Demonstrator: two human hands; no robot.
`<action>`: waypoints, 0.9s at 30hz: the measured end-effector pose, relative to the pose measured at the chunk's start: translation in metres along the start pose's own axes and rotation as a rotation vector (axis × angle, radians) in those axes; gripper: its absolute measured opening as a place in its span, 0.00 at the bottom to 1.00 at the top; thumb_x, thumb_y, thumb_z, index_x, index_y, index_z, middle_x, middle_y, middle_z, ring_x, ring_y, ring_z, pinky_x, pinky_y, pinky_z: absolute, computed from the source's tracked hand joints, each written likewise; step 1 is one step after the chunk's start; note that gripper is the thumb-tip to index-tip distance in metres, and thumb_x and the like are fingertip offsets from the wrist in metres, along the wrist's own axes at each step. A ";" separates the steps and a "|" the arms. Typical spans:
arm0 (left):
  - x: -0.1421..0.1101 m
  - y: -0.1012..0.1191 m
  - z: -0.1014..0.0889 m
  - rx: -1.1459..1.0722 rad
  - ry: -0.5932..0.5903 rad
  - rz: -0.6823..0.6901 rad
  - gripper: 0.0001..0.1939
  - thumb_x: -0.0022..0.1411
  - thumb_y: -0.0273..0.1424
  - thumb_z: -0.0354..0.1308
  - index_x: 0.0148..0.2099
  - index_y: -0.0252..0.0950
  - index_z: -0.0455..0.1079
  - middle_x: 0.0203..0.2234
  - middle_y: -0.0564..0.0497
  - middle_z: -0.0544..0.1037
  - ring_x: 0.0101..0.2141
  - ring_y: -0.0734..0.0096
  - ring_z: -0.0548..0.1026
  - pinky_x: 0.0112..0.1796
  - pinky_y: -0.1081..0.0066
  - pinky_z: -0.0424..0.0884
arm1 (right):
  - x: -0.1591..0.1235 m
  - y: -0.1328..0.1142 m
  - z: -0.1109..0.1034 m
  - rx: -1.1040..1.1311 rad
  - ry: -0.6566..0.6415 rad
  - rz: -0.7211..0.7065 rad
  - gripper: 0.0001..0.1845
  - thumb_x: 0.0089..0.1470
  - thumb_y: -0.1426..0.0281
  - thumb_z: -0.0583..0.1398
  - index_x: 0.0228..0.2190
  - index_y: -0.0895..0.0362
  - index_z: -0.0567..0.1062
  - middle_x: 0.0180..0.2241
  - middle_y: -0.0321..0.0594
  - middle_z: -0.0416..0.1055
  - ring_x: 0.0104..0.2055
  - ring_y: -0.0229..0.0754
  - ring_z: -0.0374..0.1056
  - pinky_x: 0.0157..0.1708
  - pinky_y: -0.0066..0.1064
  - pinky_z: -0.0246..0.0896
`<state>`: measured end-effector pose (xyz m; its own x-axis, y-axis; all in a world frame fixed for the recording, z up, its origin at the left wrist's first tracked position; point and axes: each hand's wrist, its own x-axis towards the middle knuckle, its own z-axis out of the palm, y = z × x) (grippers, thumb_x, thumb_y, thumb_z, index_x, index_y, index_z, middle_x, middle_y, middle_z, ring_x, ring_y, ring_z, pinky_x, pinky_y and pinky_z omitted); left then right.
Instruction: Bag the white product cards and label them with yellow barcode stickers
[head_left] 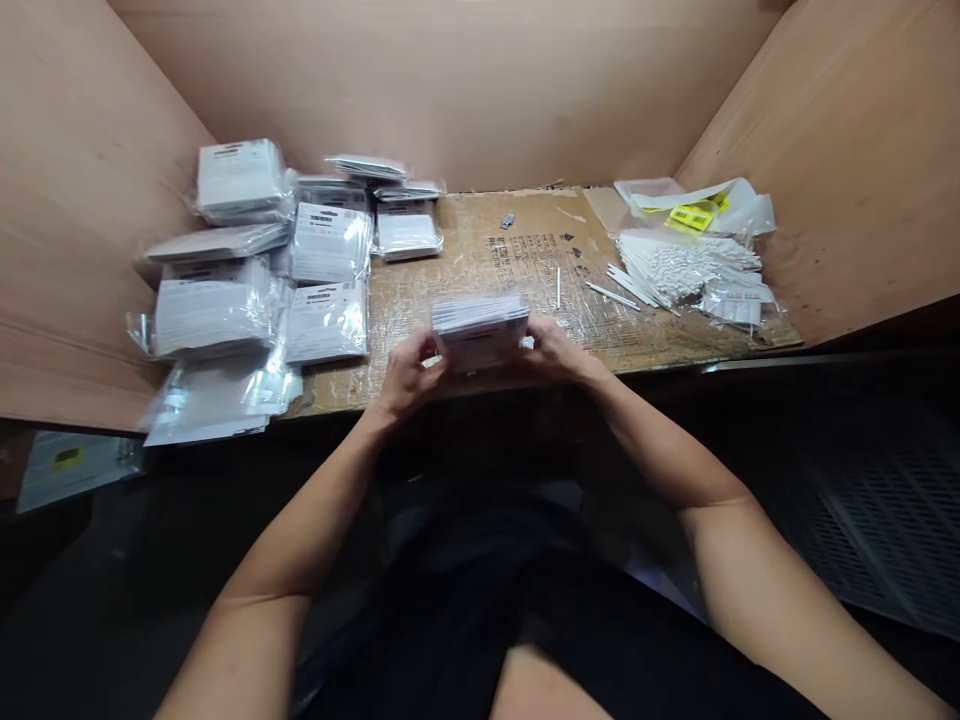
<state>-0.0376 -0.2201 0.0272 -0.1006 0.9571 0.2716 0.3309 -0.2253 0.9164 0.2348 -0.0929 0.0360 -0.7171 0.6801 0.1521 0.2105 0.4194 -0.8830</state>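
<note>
My left hand (409, 375) and my right hand (551, 347) hold a small stack of flat white packets (480, 332) between them, gripping its two short sides just above the front of the bench. Several plastic-wrapped white packets (326, 245) lie in loose piles to the left, beyond my left hand. To the right, past my right hand, lies a heap of thin white sticks (675, 270). Neither hand touches the piles or the heap.
The bench top (525, 260) is taped cardboard with printed marks. Plywood walls (420, 90) rise behind and at both sides. A small grey metal piece (507, 221), loose white sticks (611, 295) and a yellow-labelled plastic bag (694, 215) lie on it.
</note>
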 end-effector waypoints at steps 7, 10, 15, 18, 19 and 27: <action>0.007 0.019 0.003 0.076 0.016 0.070 0.33 0.58 0.46 0.78 0.58 0.35 0.74 0.47 0.42 0.77 0.44 0.55 0.79 0.47 0.63 0.78 | -0.006 -0.011 -0.010 0.078 0.026 0.005 0.24 0.51 0.57 0.73 0.47 0.55 0.82 0.47 0.44 0.77 0.48 0.50 0.72 0.55 0.40 0.68; 0.006 0.011 0.006 0.162 0.040 0.045 0.25 0.61 0.48 0.75 0.50 0.36 0.77 0.32 0.48 0.76 0.29 0.64 0.74 0.36 0.67 0.74 | -0.006 -0.003 -0.002 0.021 0.007 0.083 0.19 0.53 0.54 0.71 0.40 0.55 0.83 0.40 0.43 0.79 0.42 0.50 0.72 0.50 0.40 0.69; 0.001 -0.012 0.014 0.164 0.006 -0.039 0.23 0.62 0.48 0.73 0.46 0.36 0.76 0.32 0.45 0.76 0.30 0.60 0.74 0.34 0.66 0.73 | -0.004 0.011 0.017 0.000 -0.089 0.113 0.19 0.59 0.52 0.66 0.36 0.56 0.82 0.41 0.44 0.80 0.47 0.53 0.74 0.54 0.44 0.68; 0.016 -0.015 0.023 -0.009 0.013 -0.127 0.30 0.58 0.49 0.75 0.53 0.35 0.72 0.40 0.41 0.79 0.37 0.54 0.78 0.36 0.65 0.76 | 0.002 -0.002 0.013 0.049 0.012 0.171 0.26 0.60 0.52 0.67 0.52 0.56 0.78 0.46 0.47 0.79 0.48 0.53 0.75 0.52 0.45 0.71; 0.022 -0.015 0.025 -0.110 0.035 -0.161 0.33 0.58 0.50 0.76 0.54 0.35 0.71 0.42 0.39 0.79 0.40 0.53 0.79 0.37 0.65 0.78 | 0.004 -0.007 0.010 0.123 0.020 0.212 0.32 0.59 0.51 0.68 0.58 0.56 0.73 0.45 0.46 0.78 0.45 0.51 0.75 0.47 0.43 0.73; 0.068 -0.031 0.013 0.109 -0.002 -0.204 0.37 0.57 0.60 0.75 0.48 0.32 0.75 0.42 0.33 0.77 0.46 0.36 0.78 0.49 0.47 0.78 | -0.013 -0.007 0.011 0.425 0.152 0.602 0.48 0.47 0.57 0.73 0.62 0.54 0.58 0.25 0.33 0.74 0.20 0.37 0.63 0.16 0.24 0.53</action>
<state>-0.0426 -0.1460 0.0130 -0.1739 0.9812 0.0833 0.4031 -0.0062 0.9151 0.2347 -0.1114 0.0356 -0.4532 0.8067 -0.3792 0.2410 -0.2986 -0.9234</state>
